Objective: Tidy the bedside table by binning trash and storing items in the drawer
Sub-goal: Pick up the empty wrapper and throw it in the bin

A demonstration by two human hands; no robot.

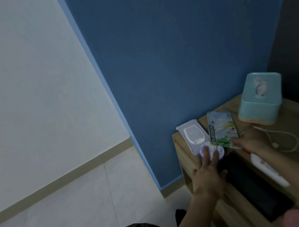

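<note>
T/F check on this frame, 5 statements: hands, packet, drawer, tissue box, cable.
1. The left hand has fingers on a round purple-rimmed container. True.
2. The right hand is empty. False: it holds a flat printed packet.
3. The drawer of the bedside table is shut. False: it is pulled open, its dark inside showing.
4. The teal tissue box stands on the tabletop near the blue wall. True.
5. A white cable lies on the floor. False: it lies on the tabletop.
</note>
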